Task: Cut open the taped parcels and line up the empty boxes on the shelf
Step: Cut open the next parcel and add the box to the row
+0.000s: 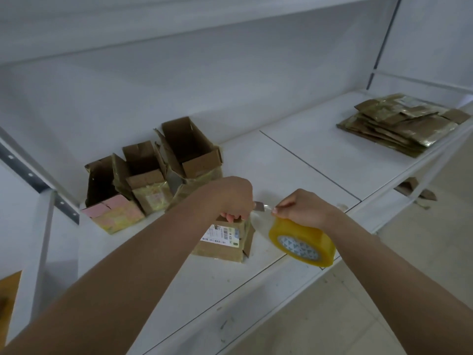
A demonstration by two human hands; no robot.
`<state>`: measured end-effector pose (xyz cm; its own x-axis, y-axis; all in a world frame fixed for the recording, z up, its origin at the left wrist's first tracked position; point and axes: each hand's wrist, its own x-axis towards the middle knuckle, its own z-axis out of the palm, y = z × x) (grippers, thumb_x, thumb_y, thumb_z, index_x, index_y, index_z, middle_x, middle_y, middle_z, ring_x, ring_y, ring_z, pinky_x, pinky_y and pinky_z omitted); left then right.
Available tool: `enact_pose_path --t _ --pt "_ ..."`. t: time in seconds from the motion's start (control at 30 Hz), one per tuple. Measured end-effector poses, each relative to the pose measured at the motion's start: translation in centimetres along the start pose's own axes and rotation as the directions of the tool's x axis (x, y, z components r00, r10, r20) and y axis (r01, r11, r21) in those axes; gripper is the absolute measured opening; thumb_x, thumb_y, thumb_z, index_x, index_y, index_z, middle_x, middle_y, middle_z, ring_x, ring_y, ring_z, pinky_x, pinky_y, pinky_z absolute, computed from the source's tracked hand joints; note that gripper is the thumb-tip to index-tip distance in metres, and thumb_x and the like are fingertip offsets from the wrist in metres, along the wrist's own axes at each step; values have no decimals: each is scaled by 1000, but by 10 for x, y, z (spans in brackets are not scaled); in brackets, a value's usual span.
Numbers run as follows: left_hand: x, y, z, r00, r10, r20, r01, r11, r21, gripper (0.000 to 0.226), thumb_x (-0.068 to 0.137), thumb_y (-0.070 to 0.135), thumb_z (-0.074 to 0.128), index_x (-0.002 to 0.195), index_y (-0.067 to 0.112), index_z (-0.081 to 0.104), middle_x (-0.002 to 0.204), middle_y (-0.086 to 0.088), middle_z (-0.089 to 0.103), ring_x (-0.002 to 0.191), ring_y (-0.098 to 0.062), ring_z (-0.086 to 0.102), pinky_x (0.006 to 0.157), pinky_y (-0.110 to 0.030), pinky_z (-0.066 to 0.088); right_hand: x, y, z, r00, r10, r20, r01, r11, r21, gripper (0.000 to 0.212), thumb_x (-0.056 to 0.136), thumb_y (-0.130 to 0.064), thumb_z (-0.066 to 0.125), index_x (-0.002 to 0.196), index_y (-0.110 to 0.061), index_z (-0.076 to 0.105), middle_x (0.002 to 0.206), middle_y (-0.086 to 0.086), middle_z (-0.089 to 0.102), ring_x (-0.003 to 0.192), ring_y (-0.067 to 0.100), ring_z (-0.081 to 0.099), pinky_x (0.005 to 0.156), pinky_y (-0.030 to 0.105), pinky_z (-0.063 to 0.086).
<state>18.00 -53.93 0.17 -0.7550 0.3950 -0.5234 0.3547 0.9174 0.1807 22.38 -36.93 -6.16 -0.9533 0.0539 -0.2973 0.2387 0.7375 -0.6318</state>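
So far three opened boxes [153, 172] stand in a row near the shelf's [320, 155] back-left corner, flaps up and apparently empty. A fourth parcel [225, 237] sits close to the front edge, just before them, still labelled. The left hand [235, 198] is curled round a knife [259, 206] above the parcel. The right hand [302, 208] pinches a clear strip pulled from the yellow tape roll [302, 242]. A stack of flattened cardboard [401, 121] lies at the shelf's far right end. By my reckoning this parcel remains to be opened and lined up.
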Motion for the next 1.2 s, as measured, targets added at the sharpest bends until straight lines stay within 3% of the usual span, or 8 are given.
enact_pose_path --t 0.23,0.33,0.47,0.57,0.67,0.9,1.07,1.2 --pt "3 23 13 986 -19 -165 87 905 417 19 99 22 37 100 15 55 89 -2 51 84 -22 52 72 -31 43 -5 -4 9 997 7 -71 -1 997 77 13 86 -35 69 92 -29 79 97 -4 73 96 17 65 93 36 52" --pt "4 6 16 972 34 -234 32 961 275 28 101 25 36 101 11 61 84 0 50 80 -20 52 70 -29 41 -8 -2 8 998 37 -56 -25 979 200 14 88 -30 69 95 -24 80 99 0 74 94 17 67 92 35 54" --pt "-1 -26 18 954 -17 -299 -55 972 -228 41 101 42 40 81 12 58 69 -2 60 62 -16 60 60 -26 40 -10 4 13 997 69 -46 -54 957 285 13 88 -31 71 94 -24 80 97 0 74 92 17 68 91 34 55" --pt "5 -22 40 853 -140 -503 56 983 -178 46 90 63 51 91 17 56 77 2 62 75 -17 62 64 -29 45 -9 2 20 997 76 -27 -65 949 309 13 87 -31 72 91 -22 80 93 2 75 89 19 69 90 36 56" --pt "5 -7 56 768 -209 -605 162 978 -132 40 89 54 59 104 18 48 90 0 63 85 -24 64 65 -31 44 -7 8 22 993 113 17 -113 945 306 14 88 -30 70 88 -21 81 90 3 75 90 22 69 90 39 56" --pt "5 0 59 751 -192 -632 157 981 -111 33 91 28 64 110 15 40 94 -2 62 86 -26 67 61 -31 42 -12 28 8 980 174 -91 -140 944 300 12 85 -31 73 91 -22 80 95 4 74 89 21 68 87 36 56" --pt "-5 -30 55 791 79 -607 -129 991 -40 21 86 26 65 89 23 44 89 -1 63 81 -22 63 70 -33 52 -20 10 -7 973 84 -217 -5 940 340 11 89 -33 69 90 -29 78 97 -8 70 95 15 62 87 31 50" --pt "-35 -72 56 790 425 -442 -445 893 62 34 76 22 73 75 34 41 67 11 54 60 -4 51 56 -18 39 -26 -4 -12 986 14 -165 49 928 368 10 86 -37 72 84 -30 80 91 -10 74 88 11 68 85 32 56"
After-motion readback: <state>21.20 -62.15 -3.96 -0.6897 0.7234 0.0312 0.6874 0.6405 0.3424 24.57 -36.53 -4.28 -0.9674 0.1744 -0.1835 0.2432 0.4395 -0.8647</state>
